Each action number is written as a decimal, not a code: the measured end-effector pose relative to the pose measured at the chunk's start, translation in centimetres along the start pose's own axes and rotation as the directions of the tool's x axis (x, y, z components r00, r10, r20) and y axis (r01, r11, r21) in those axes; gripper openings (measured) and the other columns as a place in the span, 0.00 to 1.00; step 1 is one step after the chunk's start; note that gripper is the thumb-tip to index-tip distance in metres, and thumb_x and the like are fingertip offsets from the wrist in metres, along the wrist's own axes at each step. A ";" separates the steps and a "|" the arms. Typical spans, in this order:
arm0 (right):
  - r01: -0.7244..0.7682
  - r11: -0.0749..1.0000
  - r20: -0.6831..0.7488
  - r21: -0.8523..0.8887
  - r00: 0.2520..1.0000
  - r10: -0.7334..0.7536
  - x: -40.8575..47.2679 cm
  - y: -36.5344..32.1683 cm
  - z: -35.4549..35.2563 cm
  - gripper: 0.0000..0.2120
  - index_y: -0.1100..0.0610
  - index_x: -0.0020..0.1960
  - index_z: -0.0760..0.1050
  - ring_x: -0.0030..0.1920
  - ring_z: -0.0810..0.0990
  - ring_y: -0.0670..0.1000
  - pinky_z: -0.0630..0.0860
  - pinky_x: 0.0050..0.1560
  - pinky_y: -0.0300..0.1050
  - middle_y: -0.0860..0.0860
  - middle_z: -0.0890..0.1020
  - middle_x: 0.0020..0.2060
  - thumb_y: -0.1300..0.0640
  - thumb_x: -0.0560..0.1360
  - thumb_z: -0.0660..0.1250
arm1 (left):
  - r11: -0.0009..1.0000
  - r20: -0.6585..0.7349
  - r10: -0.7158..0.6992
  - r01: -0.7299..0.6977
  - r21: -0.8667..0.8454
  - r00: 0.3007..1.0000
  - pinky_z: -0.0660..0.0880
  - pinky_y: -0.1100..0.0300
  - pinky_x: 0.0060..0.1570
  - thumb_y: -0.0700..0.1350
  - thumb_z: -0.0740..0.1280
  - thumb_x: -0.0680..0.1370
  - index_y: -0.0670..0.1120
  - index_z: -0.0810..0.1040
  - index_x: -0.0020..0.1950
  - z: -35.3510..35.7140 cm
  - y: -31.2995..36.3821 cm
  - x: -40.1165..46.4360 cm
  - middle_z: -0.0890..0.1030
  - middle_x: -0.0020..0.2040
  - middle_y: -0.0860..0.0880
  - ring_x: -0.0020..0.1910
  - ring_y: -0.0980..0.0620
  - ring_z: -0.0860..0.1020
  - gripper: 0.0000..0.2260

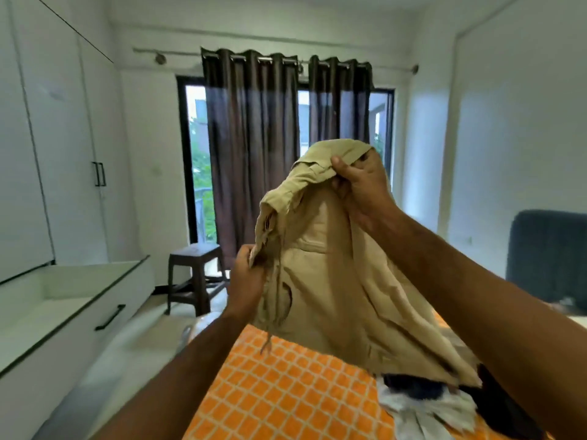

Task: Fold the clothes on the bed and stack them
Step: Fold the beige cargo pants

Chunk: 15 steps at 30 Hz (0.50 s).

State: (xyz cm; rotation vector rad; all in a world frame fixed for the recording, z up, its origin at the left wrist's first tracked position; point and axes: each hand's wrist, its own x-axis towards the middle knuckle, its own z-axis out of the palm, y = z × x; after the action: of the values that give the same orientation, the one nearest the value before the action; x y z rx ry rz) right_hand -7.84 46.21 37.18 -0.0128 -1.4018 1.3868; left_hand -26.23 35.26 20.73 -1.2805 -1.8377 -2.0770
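Above the orange-checked bed (pixel 286 385), dark curtains (pixel 254 147) at twelve o'clock, I see beige trousers (pixel 324 281) aloft, left hand (pixel 247 277) pinching at nine, right hand (pixel 359 182) gripping at one.

- Both hands are up, holding a beige garment (pixel 330 274) above the bed (pixel 286 392).
- The right hand (pixel 362 182) grips its top edge, high.
- The left hand (pixel 247 277) pinches the left edge, lower.
- A pile of dark and white clothes (pixel 438 404) lies near right on the orange checked sheet.
- A brown stool (pixel 193 274) stands far left, by the dark curtains (pixel 254 138).
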 end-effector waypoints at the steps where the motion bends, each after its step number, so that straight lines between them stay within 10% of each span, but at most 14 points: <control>1: 0.005 1.000 0.007 0.024 1.000 -0.005 0.3 -0.1 0.8 0.33 0.68 0.67 0.69 0.56 0.82 0.62 0.82 0.53 0.53 0.65 0.80 0.57 0.58 0.68 0.79 | 0.999 -0.027 0.031 -0.031 0.026 0.999 0.73 0.58 0.43 0.37 0.63 0.77 0.46 0.77 0.48 -1.4 0.8 0.6 0.81 0.41 0.52 0.39 0.61 0.77 0.05; 7: -0.102 0.995 -0.009 0.001 0.995 0.102 1.7 0.2 2.4 0.19 0.65 0.66 0.70 0.54 0.84 0.58 0.84 0.45 0.47 0.61 0.82 0.56 0.66 0.77 0.71 | 0.991 -0.166 0.116 -0.104 0.079 0.979 0.73 0.59 0.39 0.37 0.67 0.78 0.48 0.75 0.48 -5.6 4.2 2.6 0.80 0.41 0.54 0.40 0.60 0.77 0.06; 11: -0.183 0.916 -0.030 -0.357 0.982 0.185 1.8 1.0 2.1 0.07 0.63 0.51 0.78 0.38 0.81 0.56 0.77 0.33 0.44 0.53 0.83 0.36 0.67 0.73 0.68 | 0.972 -0.183 0.228 -0.212 0.103 0.956 0.72 0.67 0.39 0.37 0.66 0.79 0.44 0.78 0.49 -8.7 8.4 5.5 0.80 0.42 0.50 0.40 0.55 0.78 0.03; 15: -0.268 0.900 0.035 -0.344 0.954 0.298 -1.1 1.9 1.9 0.10 0.64 0.39 0.76 0.29 0.75 0.52 0.73 0.27 0.41 0.54 0.76 0.29 0.77 0.70 0.62 | 0.935 -0.120 0.351 -0.342 0.092 0.929 0.73 0.67 0.38 0.43 0.66 0.73 0.46 0.80 0.45 -12.7 15.8 8.7 0.81 0.39 0.53 0.37 0.62 0.76 0.04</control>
State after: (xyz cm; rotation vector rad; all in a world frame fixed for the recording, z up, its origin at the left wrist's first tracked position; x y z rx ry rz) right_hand -9.91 44.78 35.69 -0.3996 -1.7503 1.3768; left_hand -29.48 23.95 39.37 -1.3008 -1.4862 -1.8450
